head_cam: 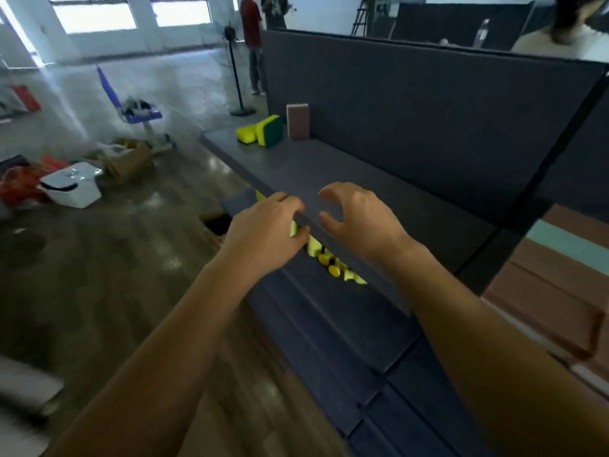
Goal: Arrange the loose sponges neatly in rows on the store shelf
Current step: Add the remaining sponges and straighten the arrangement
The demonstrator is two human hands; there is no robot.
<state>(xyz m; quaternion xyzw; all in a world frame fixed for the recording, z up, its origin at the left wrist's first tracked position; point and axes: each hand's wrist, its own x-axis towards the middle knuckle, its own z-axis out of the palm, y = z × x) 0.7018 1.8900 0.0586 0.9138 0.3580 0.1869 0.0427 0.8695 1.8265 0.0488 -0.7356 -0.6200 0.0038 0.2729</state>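
Note:
The dark grey top shelf runs away from me along a dark back panel. At its far end a yellow sponge lies flat, a yellow-and-green sponge leans on it, and a brown sponge stands upright against the panel. My left hand is at the shelf's front edge, fingers curled round a yellow sponge that is mostly hidden. My right hand hovers over the shelf with bent, spread fingers and holds nothing. More yellow sponges show on the shelf below.
Lower dark shelves step out toward me. On the floor to the left are a white bin, a cardboard box and a blue cart. A fan stand and people stand at the back.

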